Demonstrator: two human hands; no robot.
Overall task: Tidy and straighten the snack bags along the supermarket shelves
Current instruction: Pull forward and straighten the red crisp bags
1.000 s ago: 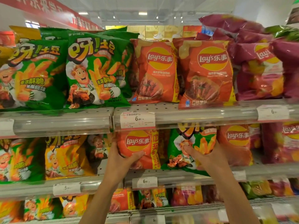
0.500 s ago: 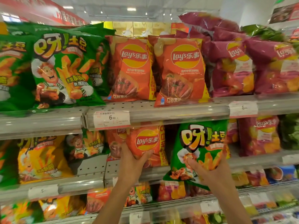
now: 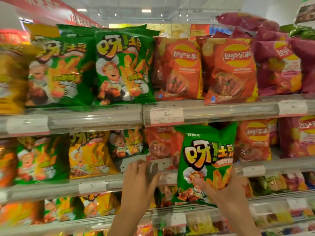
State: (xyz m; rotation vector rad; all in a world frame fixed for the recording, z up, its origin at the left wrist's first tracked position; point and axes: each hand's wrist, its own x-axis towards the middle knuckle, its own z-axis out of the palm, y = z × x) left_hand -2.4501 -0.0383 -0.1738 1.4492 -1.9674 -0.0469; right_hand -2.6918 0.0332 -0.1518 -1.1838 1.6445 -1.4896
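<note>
Right hand (image 3: 228, 193) grips green bag (image 3: 206, 160), clear of shelf edge (image 3: 196, 167). At nine o'clock, left hand (image 3: 139, 181) seemingly slack, holding nothing.

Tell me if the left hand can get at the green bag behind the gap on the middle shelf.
Probably yes. The left hand holds nothing and sits at the shelf edge; the small green bag stands just above and behind it, with bare shelf between.

bright, even light from ceiling lamps (image 3: 146, 10) overhead; motion blur smears everything left of the upper green bag (image 3: 122, 68), wide-angle bending warps the edges.
</note>
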